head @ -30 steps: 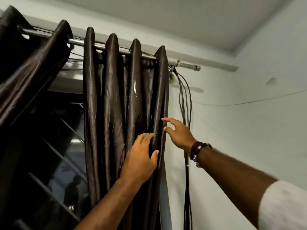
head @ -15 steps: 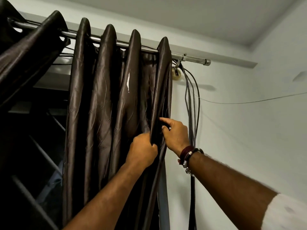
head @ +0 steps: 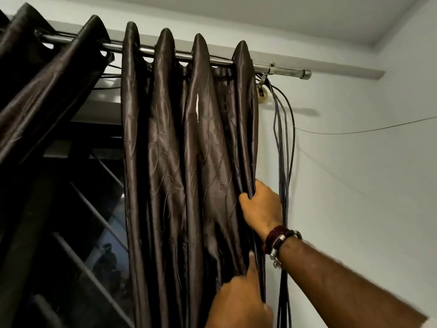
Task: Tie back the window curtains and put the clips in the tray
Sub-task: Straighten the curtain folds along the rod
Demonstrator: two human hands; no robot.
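The dark curtain (head: 189,162), likely soft, light and slippery, is pinched at its edge by the right hand (head: 261,207) and gripped just below by the left hand (head: 238,301), so bunched folds should be held.

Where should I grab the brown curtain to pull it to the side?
Grab the curtain at its wall-side edge, where the right hand grips it now, coming from the wall side. The folds are bunched there, so one hand probably wraps them. Mind the cables hanging just beside it.
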